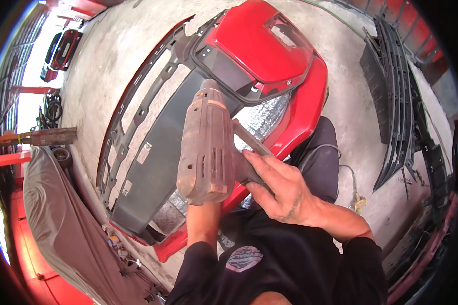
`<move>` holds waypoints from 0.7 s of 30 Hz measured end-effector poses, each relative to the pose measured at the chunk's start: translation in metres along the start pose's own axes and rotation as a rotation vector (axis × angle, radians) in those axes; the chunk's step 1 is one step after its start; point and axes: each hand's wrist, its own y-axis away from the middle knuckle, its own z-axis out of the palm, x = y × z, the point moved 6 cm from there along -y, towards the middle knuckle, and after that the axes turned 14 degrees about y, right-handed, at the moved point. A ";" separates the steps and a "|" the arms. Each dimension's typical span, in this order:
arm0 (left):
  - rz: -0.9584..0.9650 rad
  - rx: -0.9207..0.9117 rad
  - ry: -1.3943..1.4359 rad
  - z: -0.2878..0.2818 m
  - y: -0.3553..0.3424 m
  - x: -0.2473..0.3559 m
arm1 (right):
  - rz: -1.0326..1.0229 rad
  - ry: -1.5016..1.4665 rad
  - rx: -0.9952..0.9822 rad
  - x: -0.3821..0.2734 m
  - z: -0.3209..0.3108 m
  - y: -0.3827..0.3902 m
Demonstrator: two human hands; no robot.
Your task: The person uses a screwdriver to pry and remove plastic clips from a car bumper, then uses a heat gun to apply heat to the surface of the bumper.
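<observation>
A worn, dusty heat gun (206,147) fills the middle of the view, its narrow nozzle pointing away from me. My right hand (285,190) is closed around its dark handle, with a flat grey bar beside the fingers. Only my left forearm (203,223) shows; the gun's body hides my left hand, so its fingers cannot be made out. Beneath the gun lies a large car bumper cover (295,137), glossy red with a dark grey inner section and grille openings. A red panel piece (259,46) with a rectangular cutout sits at its far end.
A cord (323,147) loops over my dark-trousered knee, and a cable with a connector (360,202) lies on the concrete floor. Black grille parts (392,101) lie at right. At left are a grey cover sheet (66,223), a wooden beam (40,137) and a distant red car (65,50).
</observation>
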 end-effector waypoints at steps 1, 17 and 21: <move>0.001 0.002 0.000 -0.001 0.000 0.001 | -0.001 -0.004 0.004 0.001 0.000 -0.001; 0.003 -0.004 0.009 -0.005 -0.006 0.001 | 0.024 -0.035 0.025 0.002 0.000 -0.010; 0.007 -0.008 0.005 -0.004 -0.008 0.000 | 0.011 -0.029 0.006 -0.002 0.001 -0.011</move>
